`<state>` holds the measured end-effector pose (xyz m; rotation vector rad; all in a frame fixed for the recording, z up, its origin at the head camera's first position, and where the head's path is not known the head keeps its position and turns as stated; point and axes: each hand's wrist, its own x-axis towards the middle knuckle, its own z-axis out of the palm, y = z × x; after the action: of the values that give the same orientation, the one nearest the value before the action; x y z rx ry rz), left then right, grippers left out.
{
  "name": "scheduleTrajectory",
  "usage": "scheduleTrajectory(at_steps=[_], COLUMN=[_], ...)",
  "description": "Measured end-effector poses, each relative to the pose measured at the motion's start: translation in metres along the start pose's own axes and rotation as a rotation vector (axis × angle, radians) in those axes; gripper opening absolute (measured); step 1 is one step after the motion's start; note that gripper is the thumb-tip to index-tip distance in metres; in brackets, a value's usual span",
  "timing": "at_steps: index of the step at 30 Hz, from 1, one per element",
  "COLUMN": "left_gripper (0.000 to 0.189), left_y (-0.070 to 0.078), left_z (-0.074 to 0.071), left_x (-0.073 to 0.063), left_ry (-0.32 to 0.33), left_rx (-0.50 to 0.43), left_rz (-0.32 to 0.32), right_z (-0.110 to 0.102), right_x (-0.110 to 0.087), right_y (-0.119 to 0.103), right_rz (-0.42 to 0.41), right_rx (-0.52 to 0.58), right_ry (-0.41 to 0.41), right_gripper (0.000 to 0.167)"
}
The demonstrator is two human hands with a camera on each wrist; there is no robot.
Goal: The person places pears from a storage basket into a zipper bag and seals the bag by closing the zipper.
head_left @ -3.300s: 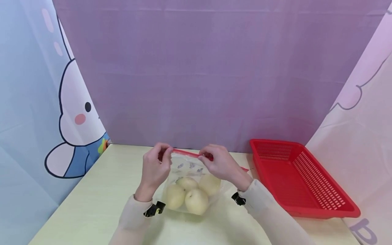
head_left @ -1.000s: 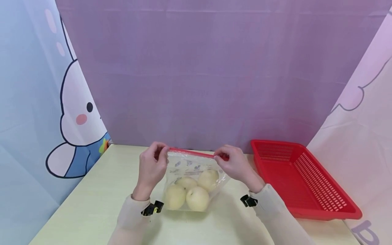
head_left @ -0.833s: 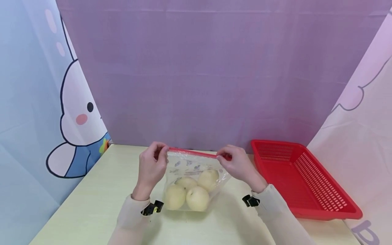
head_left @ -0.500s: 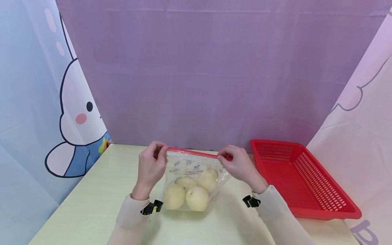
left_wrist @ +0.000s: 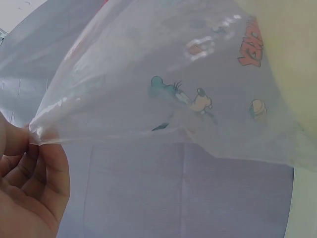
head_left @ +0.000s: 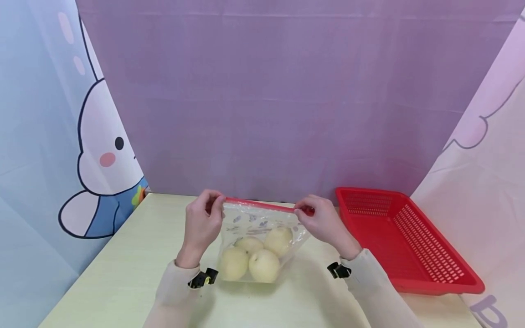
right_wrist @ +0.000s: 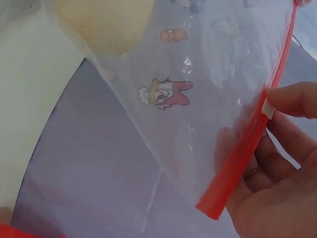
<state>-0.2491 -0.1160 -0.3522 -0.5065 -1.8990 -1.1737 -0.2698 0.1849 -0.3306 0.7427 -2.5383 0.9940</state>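
A clear zip bag (head_left: 254, 225) with printed cartoon figures stands between my hands, its red zip strip (head_left: 260, 206) stretched across the top. Several round, pale yellow fruits, which look like pears (head_left: 264, 266), sit in the bottom of the bag. My left hand (head_left: 203, 223) pinches the bag's top left corner between thumb and curled fingers. Near the strip's right end, my right hand (head_left: 321, 223) pinches the small white slider (right_wrist: 268, 109) on the strip, thumb on one side and fingers behind. In the right wrist view, a short end of red strip extends past the slider.
A red plastic basket (head_left: 389, 246) with slotted walls stands at the right of the pale table (head_left: 135, 264). A purple cloth (head_left: 262, 100) rises behind the table, with printed cartoon curtains (head_left: 33, 136) at the sides.
My right hand has slid rightward along the red strip, from near its middle to near its right end. My left hand has shifted slightly left, still pinching the corner; the bag's top is stretched wider.
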Motion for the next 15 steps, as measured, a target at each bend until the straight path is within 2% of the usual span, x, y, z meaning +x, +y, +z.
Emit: scheduleTrajectory(at_steps=[15], left_gripper=[0.005], left_y=[-0.0029], left_z=[-0.0029], left_x=[0.0005], left_ry=[0.01], left_rx=[0.004], left_rz=[0.015], right_z=[-0.0013], right_x=[-0.0012], right_y=[0.003], right_rz=[0.007], right_rx=[0.023], right_ry=[0.001], right_gripper=[0.01])
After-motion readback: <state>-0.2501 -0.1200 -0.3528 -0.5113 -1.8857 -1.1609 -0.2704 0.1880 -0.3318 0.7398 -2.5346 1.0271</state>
